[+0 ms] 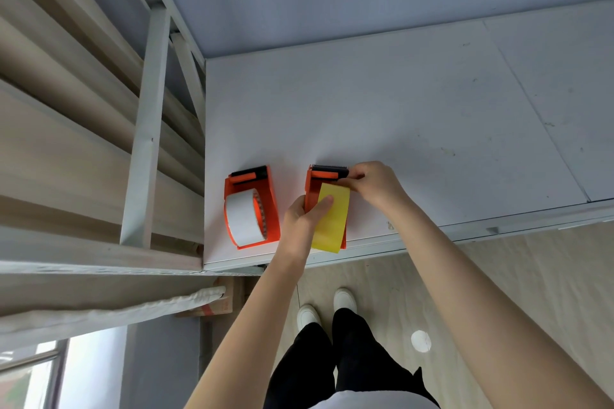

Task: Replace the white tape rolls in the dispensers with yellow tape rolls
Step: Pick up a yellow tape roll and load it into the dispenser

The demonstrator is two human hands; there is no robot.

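Two orange tape dispensers stand near the front edge of a white table (415, 116). The left dispenser (269, 199) holds a white tape roll (242, 217). The right dispenser (312, 188) holds a yellow tape roll (334, 221). My left hand (304, 214) grips the right dispenser's left side, its thumb lying on the yellow roll. My right hand (372, 183) pinches the tape end at the black serrated cutter (329, 169) at the dispenser's far end.
A metal frame with wooden slats (99, 129) rises along the table's left edge. The table's front edge (382, 251) lies just below the dispensers. My legs and white shoes (344, 299) stand on the pale wood floor, and a white round spot (421, 340) lies there.
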